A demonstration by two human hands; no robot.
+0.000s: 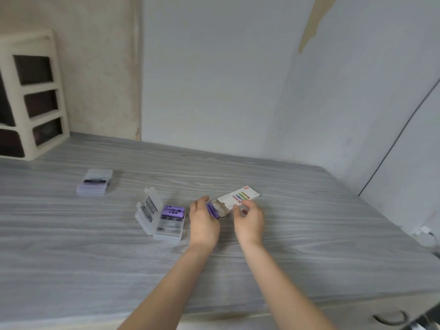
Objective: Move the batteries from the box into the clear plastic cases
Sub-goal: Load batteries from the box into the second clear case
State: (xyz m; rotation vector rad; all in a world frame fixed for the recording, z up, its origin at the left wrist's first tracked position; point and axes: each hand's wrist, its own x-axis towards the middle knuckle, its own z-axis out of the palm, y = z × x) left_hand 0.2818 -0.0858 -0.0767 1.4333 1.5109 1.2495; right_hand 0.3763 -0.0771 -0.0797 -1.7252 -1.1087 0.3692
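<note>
A grey wood-grain table carries everything. Near its middle lies a white cardboard box with one end flap open. At about nine o'clock from the box, close by, sits an open clear plastic case, its lid tilted up on the left side. Further off, toward ten o'clock, rests a closed clear case. In the far left corner, at eleven o'clock, stands a cream drawer unit.

Hands: 2 | battery box: 1 | clear cases: 2, one open, one closed | purple batteries in open case: 2 | drawer unit: 1
</note>
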